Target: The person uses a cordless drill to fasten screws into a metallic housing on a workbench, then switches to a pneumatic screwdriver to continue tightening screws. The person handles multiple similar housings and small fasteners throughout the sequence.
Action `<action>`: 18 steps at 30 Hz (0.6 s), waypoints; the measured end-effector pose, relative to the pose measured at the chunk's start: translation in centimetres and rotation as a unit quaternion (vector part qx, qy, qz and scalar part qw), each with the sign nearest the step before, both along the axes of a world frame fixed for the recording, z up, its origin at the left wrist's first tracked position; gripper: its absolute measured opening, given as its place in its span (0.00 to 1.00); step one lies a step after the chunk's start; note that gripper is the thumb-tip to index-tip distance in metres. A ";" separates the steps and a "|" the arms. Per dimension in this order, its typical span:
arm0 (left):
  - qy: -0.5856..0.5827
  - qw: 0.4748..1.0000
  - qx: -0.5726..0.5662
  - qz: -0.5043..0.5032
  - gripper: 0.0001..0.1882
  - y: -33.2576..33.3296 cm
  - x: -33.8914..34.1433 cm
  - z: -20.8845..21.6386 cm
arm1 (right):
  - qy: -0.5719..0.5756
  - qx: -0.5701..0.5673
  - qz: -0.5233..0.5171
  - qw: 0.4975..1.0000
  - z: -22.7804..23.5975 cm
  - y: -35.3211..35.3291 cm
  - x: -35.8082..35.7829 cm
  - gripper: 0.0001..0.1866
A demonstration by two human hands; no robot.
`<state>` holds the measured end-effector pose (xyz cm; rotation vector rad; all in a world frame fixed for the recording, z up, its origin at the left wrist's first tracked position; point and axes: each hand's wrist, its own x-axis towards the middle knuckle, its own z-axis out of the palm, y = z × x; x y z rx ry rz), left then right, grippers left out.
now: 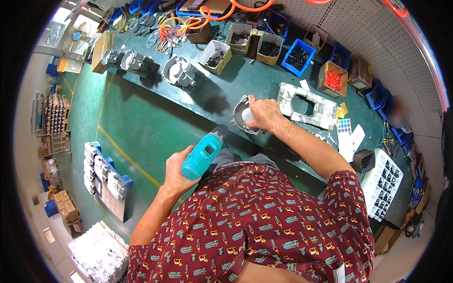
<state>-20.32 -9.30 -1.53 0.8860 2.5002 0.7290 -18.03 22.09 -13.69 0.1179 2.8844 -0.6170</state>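
Note:
In my left hand (175, 170) is a teal cordless drill (197, 162), its dark nose pointing away from me, in front of the bench edge. My right hand (266, 114) grips the rim of a round, hollow metal housing (239, 118) at the bench's near edge, thumb and fingers closed on its right side. Part of the housing is hidden behind the fingers. Right of it lies a white, taped block (288, 100) with a rectangular opening. Further left on the bench stands a finned grey metal housing (180, 74), with more finned housings (135, 63) beyond it.
Along the back of the green bench (238, 80) stand boxes of small dark parts (270, 48), a blue bin (298, 57) and a box of red parts (333, 81). An orange coiled hose (205, 13) hangs above. A white tray (384, 184) lies at right; stacked castings (101, 252) stand lower left.

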 end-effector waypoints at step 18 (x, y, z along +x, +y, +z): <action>-0.076 0.975 -0.175 -0.112 0.21 10.9 -9.2 8.5 | 0.013 0.016 0.008 1.000 -0.2 -1.2 1.2 0.35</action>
